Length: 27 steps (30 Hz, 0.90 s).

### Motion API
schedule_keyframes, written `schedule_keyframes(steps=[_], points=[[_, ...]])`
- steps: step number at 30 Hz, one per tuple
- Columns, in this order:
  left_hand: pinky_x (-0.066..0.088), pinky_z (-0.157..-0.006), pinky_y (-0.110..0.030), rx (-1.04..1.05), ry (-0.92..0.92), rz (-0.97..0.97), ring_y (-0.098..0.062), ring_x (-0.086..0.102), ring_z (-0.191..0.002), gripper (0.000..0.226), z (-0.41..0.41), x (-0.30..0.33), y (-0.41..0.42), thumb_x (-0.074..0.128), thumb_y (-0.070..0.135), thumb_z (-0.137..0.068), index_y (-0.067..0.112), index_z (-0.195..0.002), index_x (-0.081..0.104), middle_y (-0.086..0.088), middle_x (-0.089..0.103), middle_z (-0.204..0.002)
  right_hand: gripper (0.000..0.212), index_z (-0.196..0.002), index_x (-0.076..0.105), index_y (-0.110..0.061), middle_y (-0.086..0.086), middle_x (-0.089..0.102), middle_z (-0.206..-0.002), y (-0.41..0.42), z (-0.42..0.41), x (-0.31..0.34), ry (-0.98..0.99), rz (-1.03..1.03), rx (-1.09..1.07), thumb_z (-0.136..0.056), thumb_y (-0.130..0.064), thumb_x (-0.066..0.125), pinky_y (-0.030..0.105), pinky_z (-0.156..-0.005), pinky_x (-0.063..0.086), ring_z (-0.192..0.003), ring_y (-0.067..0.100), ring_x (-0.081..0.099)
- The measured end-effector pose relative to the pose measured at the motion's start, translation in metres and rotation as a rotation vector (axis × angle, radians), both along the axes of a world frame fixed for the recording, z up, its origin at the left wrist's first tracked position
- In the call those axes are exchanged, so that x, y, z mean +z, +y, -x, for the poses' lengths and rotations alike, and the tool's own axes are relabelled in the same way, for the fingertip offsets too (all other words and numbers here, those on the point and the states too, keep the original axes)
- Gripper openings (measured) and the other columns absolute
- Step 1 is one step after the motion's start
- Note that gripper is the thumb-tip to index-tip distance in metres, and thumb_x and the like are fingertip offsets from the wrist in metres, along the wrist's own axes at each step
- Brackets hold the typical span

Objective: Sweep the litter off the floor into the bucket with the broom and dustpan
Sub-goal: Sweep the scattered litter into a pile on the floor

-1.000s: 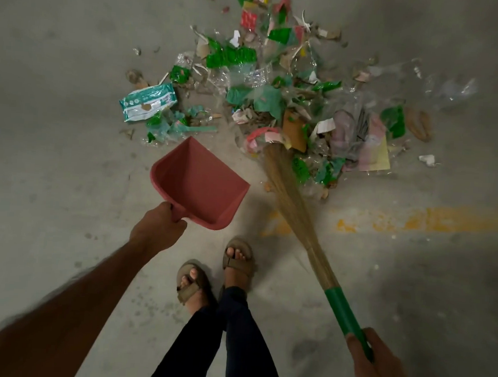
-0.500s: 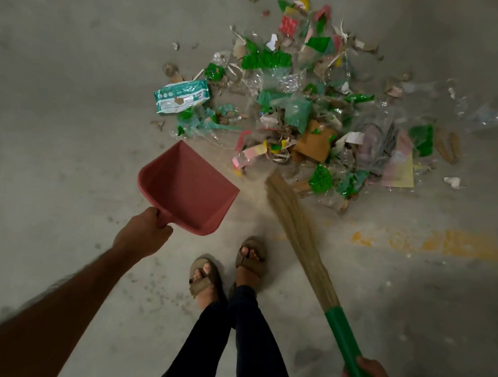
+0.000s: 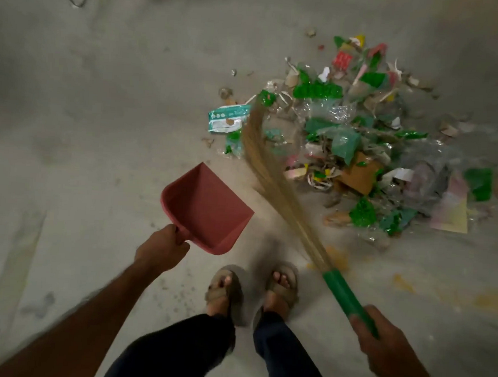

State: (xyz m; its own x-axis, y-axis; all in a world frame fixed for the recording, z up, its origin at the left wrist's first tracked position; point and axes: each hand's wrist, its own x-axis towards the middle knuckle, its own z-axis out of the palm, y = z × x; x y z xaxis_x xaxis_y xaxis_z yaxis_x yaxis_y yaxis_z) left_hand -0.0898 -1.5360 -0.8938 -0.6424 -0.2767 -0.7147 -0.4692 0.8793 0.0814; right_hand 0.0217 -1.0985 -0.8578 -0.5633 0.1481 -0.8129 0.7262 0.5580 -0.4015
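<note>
Head view: broom (image 3: 275, 172) bristles blurred.

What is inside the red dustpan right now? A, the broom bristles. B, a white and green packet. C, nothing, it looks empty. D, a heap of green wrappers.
C: the dustpan, held by its handle in the left hand, shows only bare red plastic, while the litter lies on the floor beyond it and the broom bristles sweep at the pile's edge.

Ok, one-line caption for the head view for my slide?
Left hand holds empty red dustpan; right hand swings grass broom into litter pile.
</note>
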Motion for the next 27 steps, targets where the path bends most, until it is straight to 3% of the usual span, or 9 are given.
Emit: schedule_keyframes(steps=[3, 6, 10, 15, 19, 23, 27], points=[[0.046, -0.070, -0.034, 0.049, 0.037, 0.031, -0.030, 0.063, -0.093, 0.024, 0.006, 0.000, -0.035, 0.058, 0.036, -0.082, 0.020, -0.098, 0.054, -0.006, 0.066, -0.099, 0.026, -0.098, 0.050, -0.031, 0.002, 0.064, -0.069, -0.075, 0.068, -0.007, 0.018, -0.083, 0.328, -0.099, -0.057, 0.046, 0.036, -0.059, 0.054, -0.060, 0.017, 0.064], [0.045, -0.067, -0.032, 0.073, 0.019, 0.054, -0.029, 0.064, -0.087, 0.020, 0.012, -0.004, -0.074, 0.058, 0.033, -0.083, 0.019, -0.097, 0.055, -0.006, 0.067, -0.097, 0.037, -0.116, 0.046, -0.024, 0.006, 0.068, -0.095, -0.146, 0.130, -0.036, 0.077, -0.200, 0.556, -0.100, -0.058, 0.043, 0.038, -0.073, 0.053, -0.087, 0.029, 0.068], [0.044, -0.067, -0.032, 0.085, 0.017, 0.036, -0.026, 0.061, -0.084, 0.024, 0.029, -0.017, -0.123, 0.057, 0.030, -0.082, 0.018, -0.103, 0.057, -0.005, 0.066, -0.096, 0.042, -0.118, 0.049, -0.019, 0.012, 0.068, -0.111, -0.230, 0.191, -0.072, 0.082, -0.272, 0.688, -0.099, -0.056, 0.044, 0.039, -0.085, 0.049, -0.105, 0.034, 0.066], [0.042, -0.064, -0.031, 0.056, -0.016, -0.005, -0.020, 0.057, -0.076, 0.017, 0.057, -0.024, -0.165, 0.057, 0.031, -0.083, 0.021, -0.097, 0.052, 0.003, 0.059, -0.084, 0.041, -0.116, 0.053, -0.017, 0.008, 0.065, -0.116, -0.300, 0.213, -0.103, 0.026, -0.398, 0.605, -0.098, -0.053, 0.048, 0.037, -0.088, 0.049, -0.109, 0.030, 0.065], [0.044, -0.061, -0.031, -0.024, -0.074, -0.065, -0.019, 0.060, -0.073, 0.013, 0.107, -0.025, -0.214, 0.056, 0.031, -0.083, 0.021, -0.090, 0.053, 0.003, 0.062, -0.081, 0.045, -0.119, 0.052, -0.014, 0.010, 0.065, -0.121, -0.337, 0.223, -0.116, -0.134, -0.426, 0.468, -0.099, -0.053, 0.043, 0.037, -0.091, 0.049, -0.113, 0.031, 0.064], [0.042, -0.056, -0.029, -0.142, -0.060, -0.043, -0.015, 0.060, -0.068, 0.012, 0.150, -0.028, -0.241, 0.057, 0.031, -0.082, 0.022, -0.089, 0.053, 0.005, 0.062, -0.078, 0.050, -0.122, 0.051, -0.011, 0.014, 0.064, -0.121, -0.337, 0.225, -0.123, -0.232, -0.404, 0.362, -0.100, -0.054, 0.040, 0.039, -0.090, 0.049, -0.111, 0.033, 0.063], [0.046, -0.060, -0.031, -0.278, -0.058, -0.009, -0.016, 0.059, -0.070, 0.017, 0.188, -0.044, -0.249, 0.058, 0.031, -0.083, 0.021, -0.097, 0.055, 0.005, 0.061, -0.080, 0.052, -0.123, 0.054, -0.009, 0.016, 0.065, -0.119, -0.321, 0.209, -0.131, -0.319, -0.276, 0.116, -0.101, -0.055, 0.041, 0.042, -0.090, 0.053, -0.104, 0.033, 0.064]])
